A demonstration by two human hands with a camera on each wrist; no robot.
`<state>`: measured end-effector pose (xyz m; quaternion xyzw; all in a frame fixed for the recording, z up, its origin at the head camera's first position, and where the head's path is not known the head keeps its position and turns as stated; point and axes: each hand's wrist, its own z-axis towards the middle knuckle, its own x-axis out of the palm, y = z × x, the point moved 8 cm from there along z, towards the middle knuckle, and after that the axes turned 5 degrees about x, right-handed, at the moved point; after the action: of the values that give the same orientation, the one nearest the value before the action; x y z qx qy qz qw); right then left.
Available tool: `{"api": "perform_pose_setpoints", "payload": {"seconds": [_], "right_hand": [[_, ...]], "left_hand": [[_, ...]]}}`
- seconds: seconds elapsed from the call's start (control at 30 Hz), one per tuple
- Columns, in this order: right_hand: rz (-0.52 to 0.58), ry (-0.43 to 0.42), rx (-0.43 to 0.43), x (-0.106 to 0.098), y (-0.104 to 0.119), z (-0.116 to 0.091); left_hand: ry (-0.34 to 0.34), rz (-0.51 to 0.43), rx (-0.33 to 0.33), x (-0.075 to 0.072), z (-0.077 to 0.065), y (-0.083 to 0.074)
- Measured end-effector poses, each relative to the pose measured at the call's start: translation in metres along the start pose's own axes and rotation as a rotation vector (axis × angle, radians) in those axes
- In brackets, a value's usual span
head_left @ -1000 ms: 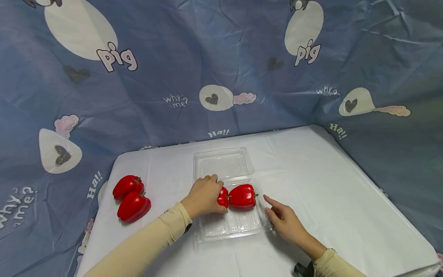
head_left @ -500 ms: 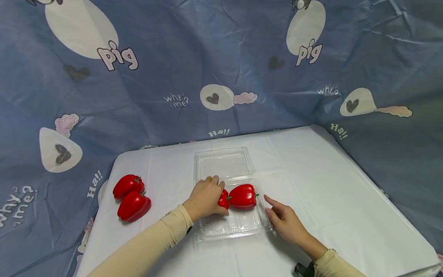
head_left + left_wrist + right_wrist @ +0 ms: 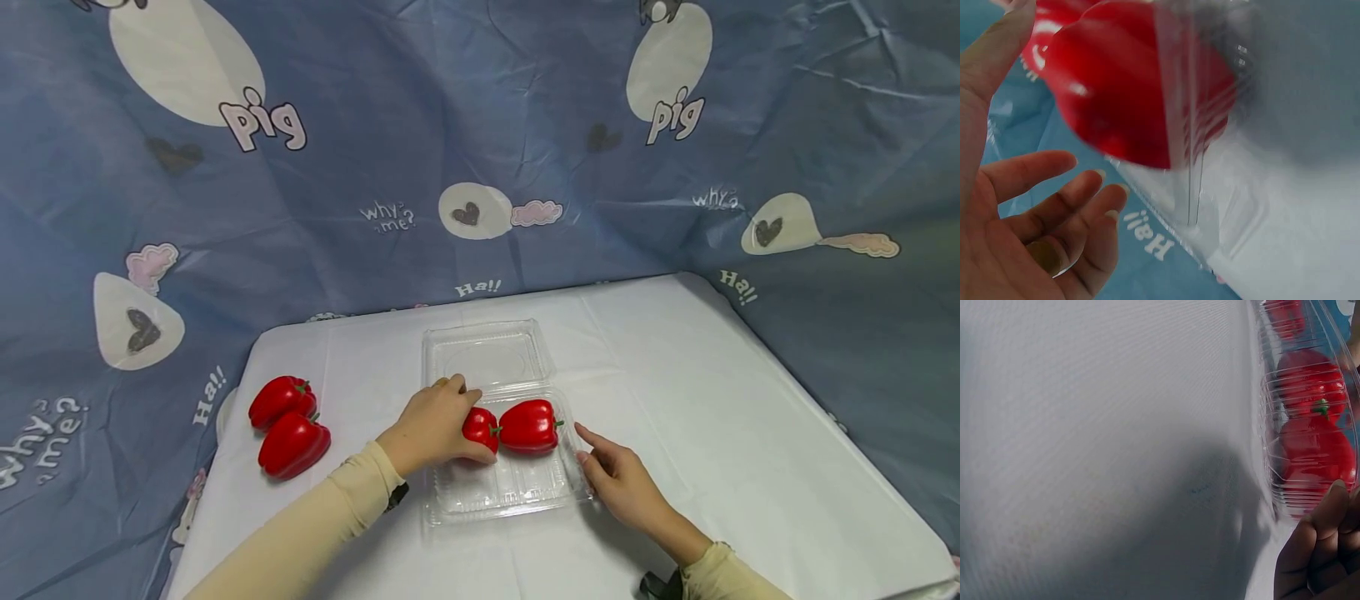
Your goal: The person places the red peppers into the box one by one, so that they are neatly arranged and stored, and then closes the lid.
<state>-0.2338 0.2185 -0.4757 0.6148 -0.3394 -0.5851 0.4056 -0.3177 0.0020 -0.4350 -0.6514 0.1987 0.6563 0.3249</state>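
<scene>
A clear plastic clamshell container (image 3: 517, 487) lies open on the table, its lid (image 3: 491, 354) folded back away from me. In its base, two red bell peppers lie in a row: a left one (image 3: 480, 427) and a right one (image 3: 528, 427), both with green stems. My left hand (image 3: 427, 425) is spread around the left pepper. In the left wrist view its fingers (image 3: 1054, 200) are parted and stand away from that pepper (image 3: 1122, 87). My right hand (image 3: 626, 483) holds the container's right rim between thumb and forefinger.
Two more red bell peppers, a rear one (image 3: 282, 402) and a front one (image 3: 294, 446), lie touching each other on the left of the white-covered table (image 3: 720, 433). A blue printed cloth (image 3: 352, 150) hangs behind and beside the table.
My left hand has loosened and drawn slightly left, so more of the left pepper shows. The right hand keeps its place at the container's rim.
</scene>
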Motion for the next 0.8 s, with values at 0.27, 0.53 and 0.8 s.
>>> {"api": "perform_pose_setpoints", "payload": {"seconds": [0.27, 0.53, 0.8], "right_hand": [[0.003, 0.004, 0.004, 0.001, 0.000, 0.000], [-0.002, 0.003, 0.000, 0.001, 0.004, 0.000], [-0.015, -0.007, 0.002, 0.000, 0.003, -0.001]], "left_hand": [[0.003, -0.051, -0.076, -0.021, -0.015, 0.022], [-0.029, -0.094, -0.135, -0.042, -0.042, 0.051], [-0.041, -0.115, -0.206, -0.055, -0.075, 0.083]]}}
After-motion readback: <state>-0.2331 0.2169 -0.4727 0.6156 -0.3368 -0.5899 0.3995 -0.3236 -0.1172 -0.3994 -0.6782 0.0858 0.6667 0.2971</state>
